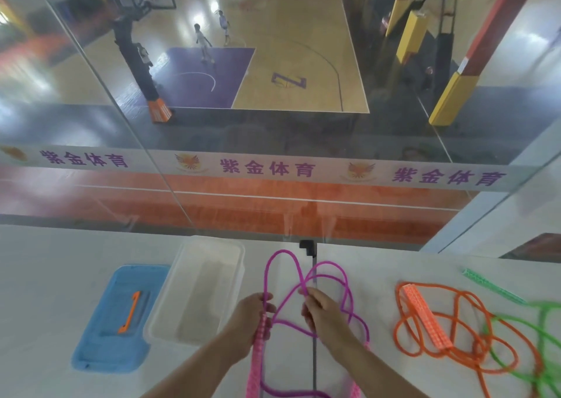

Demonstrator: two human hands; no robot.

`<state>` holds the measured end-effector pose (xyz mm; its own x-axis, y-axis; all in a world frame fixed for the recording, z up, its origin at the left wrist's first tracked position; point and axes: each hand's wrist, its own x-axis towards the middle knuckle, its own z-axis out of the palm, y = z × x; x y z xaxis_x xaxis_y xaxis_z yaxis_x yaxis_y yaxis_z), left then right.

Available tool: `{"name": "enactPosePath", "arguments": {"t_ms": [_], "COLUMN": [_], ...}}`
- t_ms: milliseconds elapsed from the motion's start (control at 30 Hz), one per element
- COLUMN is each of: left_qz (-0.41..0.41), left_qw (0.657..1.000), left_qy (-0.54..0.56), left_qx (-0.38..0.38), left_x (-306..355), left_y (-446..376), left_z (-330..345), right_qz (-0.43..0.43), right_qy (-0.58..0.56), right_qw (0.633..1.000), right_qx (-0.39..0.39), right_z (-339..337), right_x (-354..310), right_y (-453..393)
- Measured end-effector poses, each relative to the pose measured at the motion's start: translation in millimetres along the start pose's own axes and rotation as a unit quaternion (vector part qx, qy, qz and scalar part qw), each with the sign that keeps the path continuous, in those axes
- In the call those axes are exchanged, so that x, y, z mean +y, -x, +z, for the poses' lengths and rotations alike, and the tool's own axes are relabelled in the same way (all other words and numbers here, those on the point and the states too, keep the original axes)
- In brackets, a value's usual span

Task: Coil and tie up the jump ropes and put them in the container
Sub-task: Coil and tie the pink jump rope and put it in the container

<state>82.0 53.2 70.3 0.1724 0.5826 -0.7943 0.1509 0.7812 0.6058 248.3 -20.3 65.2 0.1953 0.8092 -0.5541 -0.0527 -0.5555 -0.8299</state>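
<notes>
white table [60, 276] | blue lid [100, 337], orange clip [130, 312] on it | glass wall [273, 124] | basketball court [288, 48] below

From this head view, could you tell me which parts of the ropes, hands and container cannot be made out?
- Pink rope: its lower loops and handles run off the bottom edge.
- Green rope: motion-blurred and cut by the right edge.
- Left hand: seen from behind, so the fingers around the pink handle are hidden.
- Right hand: blurred where it pinches the rope.
- Container: translucent; its contents cannot be told.
</notes>
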Motion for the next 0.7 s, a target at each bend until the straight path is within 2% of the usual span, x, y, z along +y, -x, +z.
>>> {"name": "enactPosePath", "arguments": {"t_ms": [133, 233, 367, 467, 600, 700], "left_qz": [0.035, 0.058, 0.051, 0.059, 0.057, 0.043], "left_qw": [0.998, 0.994, 0.998, 0.997, 0.998, 0.999], "left_qy": [-0.059, -0.092, -0.036, -0.043, -0.032, 0.002], "left_qx": [-0.018, -0.022, -0.022, -0.011, -0.018, -0.015], "left_x": [-14, -20, -19, -18, -17, -12], "left_y": [6, 11, 19, 19, 21, 17], "left_z": [22, 31, 35, 34, 25, 15], "right_qz": [-0.014, -0.032, -0.057, -0.077, -0.077, -0.063], "right_qy": [0.001, 0.068, 0.141, 0.158, 0.164, 0.217], "right_qw": [0.998, 0.993, 0.987, 0.984, 0.983, 0.973], "right_qx": [0.060, 0.086, 0.052, 0.016, -0.023, -0.039], "right_z": [15, 18, 16, 10, 3, -3], "right_x": [-3, -4, -1, 2, 2, 7], "right_y": [3, 4, 7, 9, 12, 14]}}
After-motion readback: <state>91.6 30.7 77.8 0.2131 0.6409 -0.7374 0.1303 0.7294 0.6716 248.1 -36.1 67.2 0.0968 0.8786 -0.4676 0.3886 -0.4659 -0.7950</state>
